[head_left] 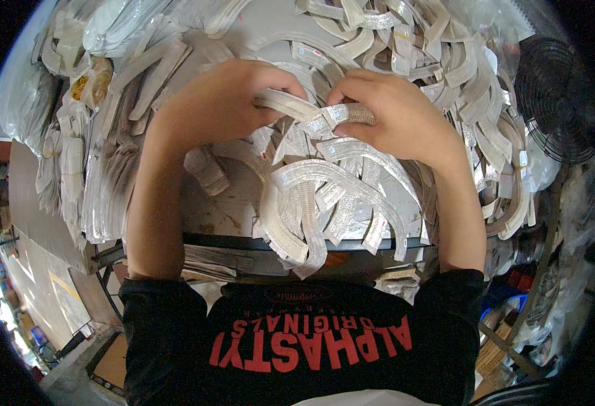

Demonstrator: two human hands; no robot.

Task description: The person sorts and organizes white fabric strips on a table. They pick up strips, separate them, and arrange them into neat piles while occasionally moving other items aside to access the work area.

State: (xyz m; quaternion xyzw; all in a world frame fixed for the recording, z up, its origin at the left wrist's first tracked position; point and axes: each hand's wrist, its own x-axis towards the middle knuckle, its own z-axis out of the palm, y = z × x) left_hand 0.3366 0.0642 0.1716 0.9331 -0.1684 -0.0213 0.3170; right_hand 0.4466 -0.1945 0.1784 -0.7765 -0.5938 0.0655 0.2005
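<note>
A pale curved strip (321, 122), ribbed and partly shiny, spans the space between my hands above the table. My left hand (240, 98) pinches its left end between thumb and fingers. My right hand (395, 111) grips the right end, where the strip looks beige and ribbed. I cannot tell whether this is one strip or two overlapping ones. Just below my hands lies a loose heap of similar curved strips (338, 179), silvery and cream, some hanging over the table's near edge. A small beige bundle (206, 170) rests beside my left forearm.
Bundled strips (108, 179) are stacked along the left, with plastic-wrapped ones (121, 27) behind. A large pile of curved strips (467, 88) covers the right side. Farther right stands a black fan (558, 101). The table's dark near edge (223, 242) runs before my body.
</note>
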